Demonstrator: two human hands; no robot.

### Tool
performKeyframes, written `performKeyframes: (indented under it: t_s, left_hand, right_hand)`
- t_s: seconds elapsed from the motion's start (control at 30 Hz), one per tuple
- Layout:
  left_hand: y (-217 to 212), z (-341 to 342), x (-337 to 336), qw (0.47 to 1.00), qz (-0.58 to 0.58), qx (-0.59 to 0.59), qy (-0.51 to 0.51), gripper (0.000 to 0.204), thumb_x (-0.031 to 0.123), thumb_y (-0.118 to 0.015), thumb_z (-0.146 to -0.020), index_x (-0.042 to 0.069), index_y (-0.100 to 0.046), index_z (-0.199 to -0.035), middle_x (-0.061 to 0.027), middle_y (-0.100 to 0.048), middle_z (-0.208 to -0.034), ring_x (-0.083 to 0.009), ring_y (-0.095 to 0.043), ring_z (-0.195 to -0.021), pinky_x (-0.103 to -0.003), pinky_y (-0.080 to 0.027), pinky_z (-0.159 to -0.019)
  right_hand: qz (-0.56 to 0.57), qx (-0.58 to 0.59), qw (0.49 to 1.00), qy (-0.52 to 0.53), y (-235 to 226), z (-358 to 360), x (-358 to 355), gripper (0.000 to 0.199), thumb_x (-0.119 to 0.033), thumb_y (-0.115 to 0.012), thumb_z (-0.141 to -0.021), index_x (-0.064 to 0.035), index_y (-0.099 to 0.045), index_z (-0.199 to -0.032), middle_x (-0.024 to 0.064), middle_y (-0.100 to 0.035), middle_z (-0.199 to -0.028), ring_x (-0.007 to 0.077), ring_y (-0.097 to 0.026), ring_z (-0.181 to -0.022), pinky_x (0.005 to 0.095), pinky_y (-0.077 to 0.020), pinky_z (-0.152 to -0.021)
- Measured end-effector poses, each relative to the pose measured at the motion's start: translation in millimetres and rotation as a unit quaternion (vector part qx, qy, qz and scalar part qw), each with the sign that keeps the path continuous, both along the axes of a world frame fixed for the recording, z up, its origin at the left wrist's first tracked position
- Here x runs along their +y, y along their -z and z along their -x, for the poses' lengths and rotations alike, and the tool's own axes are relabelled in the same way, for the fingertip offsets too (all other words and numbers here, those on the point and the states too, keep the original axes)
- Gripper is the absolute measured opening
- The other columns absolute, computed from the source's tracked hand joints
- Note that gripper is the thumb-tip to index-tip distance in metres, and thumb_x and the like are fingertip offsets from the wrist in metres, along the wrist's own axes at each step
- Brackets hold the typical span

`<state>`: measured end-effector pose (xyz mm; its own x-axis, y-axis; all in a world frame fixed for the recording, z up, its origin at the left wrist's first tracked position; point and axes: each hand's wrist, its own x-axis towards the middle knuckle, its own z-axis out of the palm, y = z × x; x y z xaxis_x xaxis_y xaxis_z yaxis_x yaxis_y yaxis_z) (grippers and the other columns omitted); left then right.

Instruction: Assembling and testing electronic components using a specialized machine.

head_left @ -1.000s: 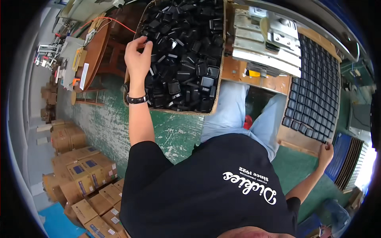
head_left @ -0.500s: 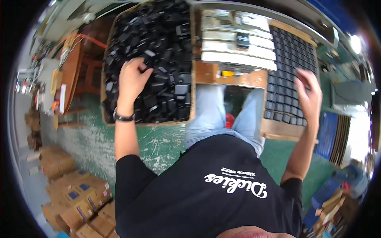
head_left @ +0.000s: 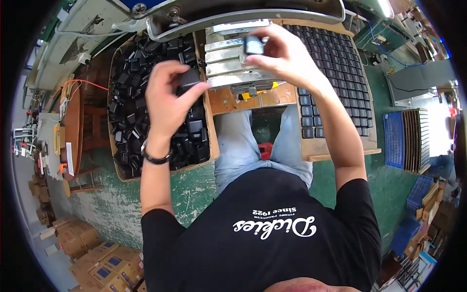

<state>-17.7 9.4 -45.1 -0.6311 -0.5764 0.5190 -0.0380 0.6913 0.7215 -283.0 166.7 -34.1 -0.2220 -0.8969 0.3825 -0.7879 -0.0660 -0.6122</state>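
Over the box of loose black plastic caps (head_left: 129, 104), my left hand (head_left: 165, 100) is closed on a dark block-shaped plastic cap (head_left: 189, 78), held between thumb and fingers. My right hand (head_left: 289, 56) reaches in over the metal machine bed (head_left: 221, 57). Its thumb and fingers grip another black plastic cap (head_left: 253, 45) with a rounded square top, at the small holder on the bed. Whether this cap still touches the holder, I cannot tell. On my right, rows of black caps with pale marks (head_left: 340, 80) stand on a wooden board (head_left: 335, 146).
A curved metal machine part (head_left: 253, 22) spans the far side above the bed. An orange cable (head_left: 90, 82) runs left of the box. Blue crates (head_left: 394, 138) stand at the right, cardboard boxes (head_left: 107, 267) at the lower left.
My right hand has moved left from the rows of caps to the cap on the machine bed and grips it. My left hand has picked up a cap. The whole view has shifted.
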Motion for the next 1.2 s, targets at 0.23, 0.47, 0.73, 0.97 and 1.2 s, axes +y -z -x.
performKeyframes:
  t_s: [0.23,0.47,0.73,0.97,1.2]
  left_hand:
    - [-2.6,98.1,20.4,0.982,0.161,0.009,0.097,0.039,0.008,-0.094,-0.084,0.001,-0.068,-0.112,-0.0094,-0.075,-0.121,-0.0253,-0.072,-0.101,-0.036,-0.058,-0.094]
    - [2.1,100.5,39.9,0.958,0.251,-0.084,0.112,0.039,0.013,-0.083,-0.095,-0.002,-0.069,-0.129,-0.0161,-0.071,-0.142,-0.0326,-0.07,-0.124,-0.039,-0.055,-0.106]
    - [18.4,47.5,37.1,0.92,0.349,-0.028,0.175,0.053,0.015,-0.074,-0.103,-0.001,-0.058,-0.151,-0.0212,-0.059,-0.159,-0.0388,-0.061,-0.142,-0.048,-0.046,-0.121]
    - [27.4,-78.8,-57.7,0.915,0.29,-0.202,-0.194,0.053,0.035,-0.077,-0.104,0.0,-0.067,-0.141,-0.0251,-0.063,-0.149,-0.0453,-0.064,-0.132,-0.049,-0.049,-0.117]
    - [77.0,-146.9,-72.2,0.851,0.297,-0.366,-0.23,0.039,0.028,-0.072,-0.099,0.01,-0.076,-0.133,-0.0293,-0.068,-0.136,-0.0479,-0.064,-0.121,-0.055,-0.051,-0.106]
  right_hand:
    - [0.175,-0.214,0.944,0.181,42.7,36.2,128.6,0.045,-0.01,-0.087,-0.091,0.0001,-0.072,-0.131,0.0063,-0.066,-0.116,0.0128,-0.062,-0.086,0.0212,-0.0526,-0.077]
    - [0.099,-0.192,0.821,0.528,119.0,94.3,340.5,0.044,-0.019,-0.085,-0.092,0.0008,-0.074,-0.13,0.0102,-0.068,-0.113,0.0196,-0.064,-0.092,0.027,-0.0544,-0.082]
    - [-0.238,-0.022,0.739,0.63,155.0,122.1,404.9,0.045,-0.041,-0.073,-0.094,-0.0065,-0.081,-0.122,0.0148,-0.074,-0.12,0.0343,-0.066,-0.108,0.0426,-0.0546,-0.096]
    - [-0.201,0.068,0.761,0.613,188.8,126.9,418.0,0.039,-0.032,-0.067,-0.095,-0.0031,-0.083,-0.116,0.0144,-0.078,-0.111,0.0361,-0.071,-0.1,0.0406,-0.0568,-0.09]
    - [-0.176,0.008,0.82,0.545,208.5,141.4,455.5,0.042,-0.02,-0.073,-0.091,0.0045,-0.078,-0.125,0.0171,-0.081,-0.112,0.0315,-0.074,-0.098,0.0386,-0.0579,-0.088]
